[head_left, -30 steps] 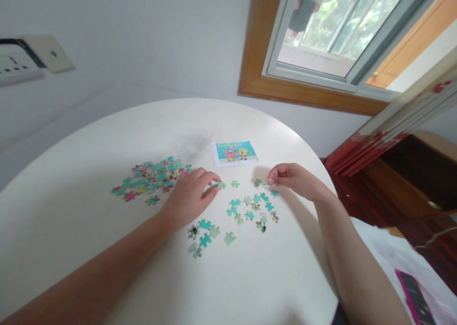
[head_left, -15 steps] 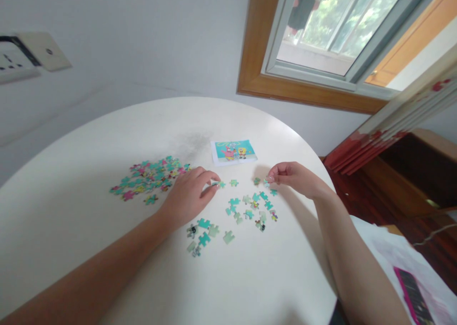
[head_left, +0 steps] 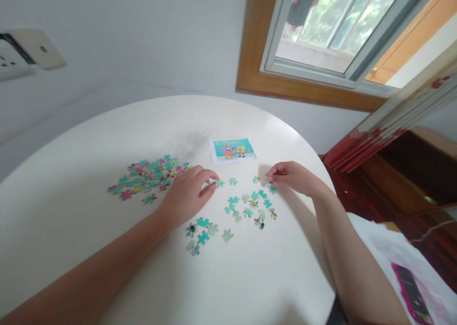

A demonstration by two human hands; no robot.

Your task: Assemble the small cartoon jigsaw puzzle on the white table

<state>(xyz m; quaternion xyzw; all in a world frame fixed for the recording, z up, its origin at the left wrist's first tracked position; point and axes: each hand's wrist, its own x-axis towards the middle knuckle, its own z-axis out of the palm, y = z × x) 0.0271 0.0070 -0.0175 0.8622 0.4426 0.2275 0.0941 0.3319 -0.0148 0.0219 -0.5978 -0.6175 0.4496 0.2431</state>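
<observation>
My left hand rests low over the white table, thumb and forefinger closed around a small teal puzzle piece at their tips. Just right of it lies another teal piece. At the right, my right hand pinches a small puzzle piece, partly hidden by the fingertips. A loose piece sits beside those fingers. Nearer to me are several scattered pieces, with a second group in front of my left wrist. Left of my left hand spreads a heap of mixed pieces.
A picture card with a pink and a yellow cartoon figure lies beyond my hands. The round white table meets the wall and window frame. To the right, a pink-edged phone lies on a white covering beside a red-patterned curtain.
The view has shifted very slightly. Both hands keep nearly the same places and finger poses, and the pieces lie as before.
</observation>
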